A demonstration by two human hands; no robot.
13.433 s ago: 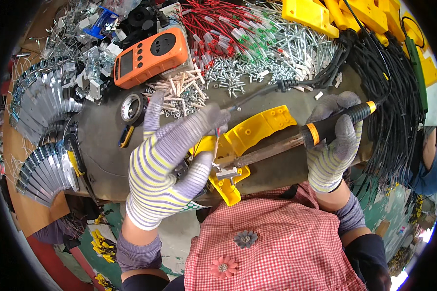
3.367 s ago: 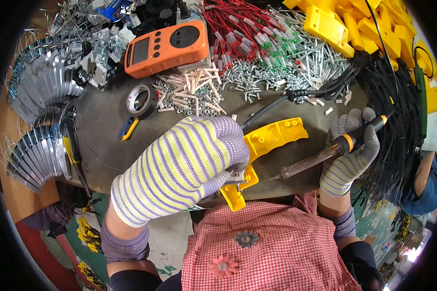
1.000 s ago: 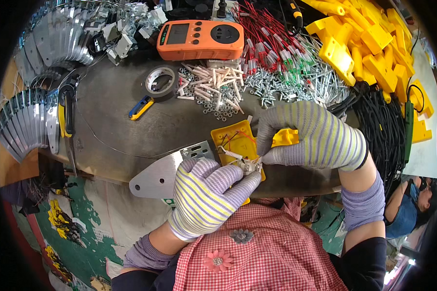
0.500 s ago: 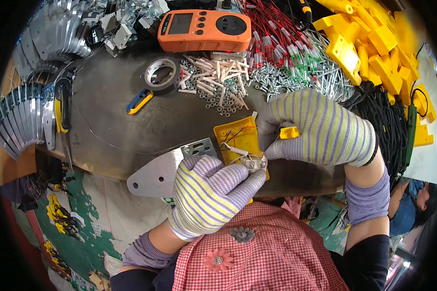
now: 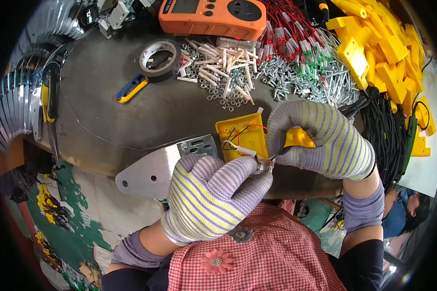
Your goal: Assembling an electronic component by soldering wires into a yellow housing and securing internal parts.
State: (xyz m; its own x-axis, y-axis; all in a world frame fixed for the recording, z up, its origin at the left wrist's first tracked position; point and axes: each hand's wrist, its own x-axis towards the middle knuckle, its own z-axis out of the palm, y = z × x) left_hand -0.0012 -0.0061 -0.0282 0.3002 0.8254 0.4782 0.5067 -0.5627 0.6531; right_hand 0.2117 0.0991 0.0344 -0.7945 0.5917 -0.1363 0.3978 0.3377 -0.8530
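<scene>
The yellow plastic housing (image 5: 243, 138) lies open-side up at the near edge of the dark counter (image 5: 131, 111), its long axis running from nine to three o'clock, with a shiny metal plate (image 5: 153, 167) sticking out toward eight o'clock. The right hand (image 5: 320, 143) is closed over the housing's three o'clock end. The left hand (image 5: 211, 196), at six o'clock from the housing, is curled shut, pinching a small metal fitting (image 5: 263, 165) at the housing's near rim, where thin red and black wires (image 5: 238, 133) lead.
</scene>
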